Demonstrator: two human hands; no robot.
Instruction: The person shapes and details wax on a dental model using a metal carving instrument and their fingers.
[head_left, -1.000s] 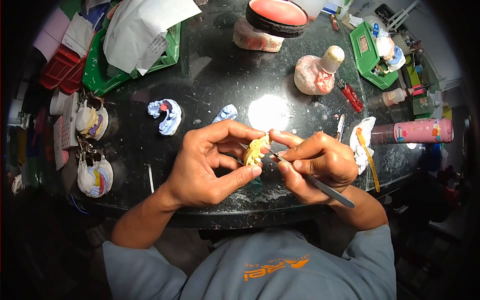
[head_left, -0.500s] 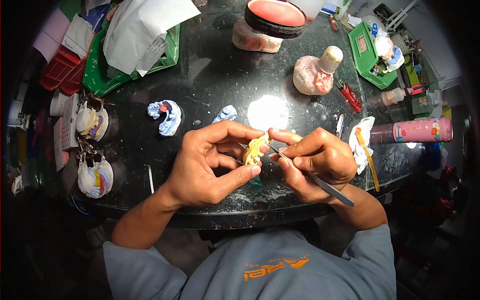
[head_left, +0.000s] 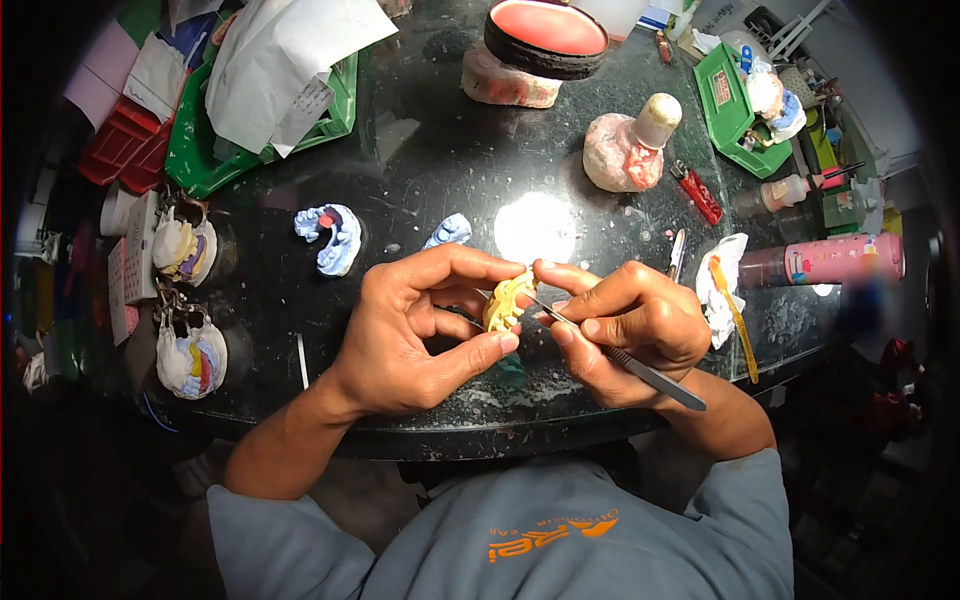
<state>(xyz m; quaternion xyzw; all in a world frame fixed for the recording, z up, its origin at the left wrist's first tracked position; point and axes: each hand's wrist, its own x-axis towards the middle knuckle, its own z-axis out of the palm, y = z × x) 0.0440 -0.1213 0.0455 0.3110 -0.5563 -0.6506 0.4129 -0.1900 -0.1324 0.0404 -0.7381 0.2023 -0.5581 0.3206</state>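
Observation:
Between the thumb and fingers of my left hand (head_left: 415,335) is a yellow dental cast (head_left: 507,302), held up over the black tabletop. My right hand (head_left: 640,330) grips a slim metal carving tool (head_left: 652,378) like a pen. The tool's thin tip reaches the right side of the cast, and my right index fingertip is close to the cast's upper end. Beyond my left fingers lies a small blue cast piece (head_left: 449,230). Farther left sits a blue horseshoe-shaped dental cast (head_left: 343,240) with a red spot.
Two articulated dental models (head_left: 190,352) stand at the left. A round pan of pink wax (head_left: 548,35) and an alcohol burner (head_left: 625,150) are at the back. Toward the right are a red lighter (head_left: 697,192), a knife (head_left: 678,254), an orange-yellow brush (head_left: 737,320) on tissue and a pink bottle (head_left: 845,260).
The tool tip has shifted slightly along the cast, and the cast is turned a little. Both hands keep nearly the same place and hold; the whole view has drifted slightly.

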